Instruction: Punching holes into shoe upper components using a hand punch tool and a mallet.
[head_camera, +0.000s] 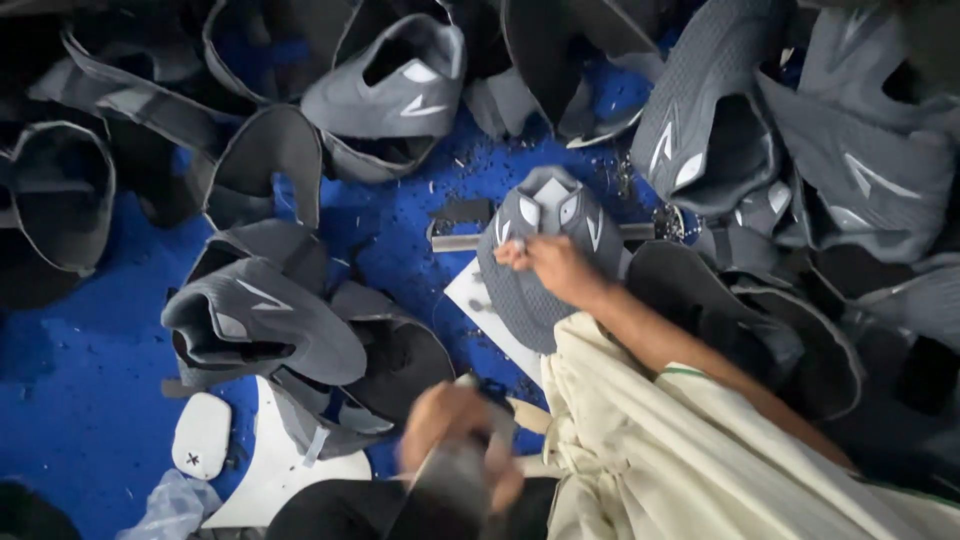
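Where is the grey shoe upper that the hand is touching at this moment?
In the head view, the grey shoe upper lies just right of centre on the blue surface, under the right hand, partly over a white sheet.

Our right hand (548,266) reaches forward on an extended forearm, fingers pinched together, while our blurred left hand (455,440) stays low, fingers curled.

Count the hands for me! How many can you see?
2. One hand rests on a grey shoe upper in the middle. The other hand, blurred, grips a dark tool at the bottom. Others may be hidden.
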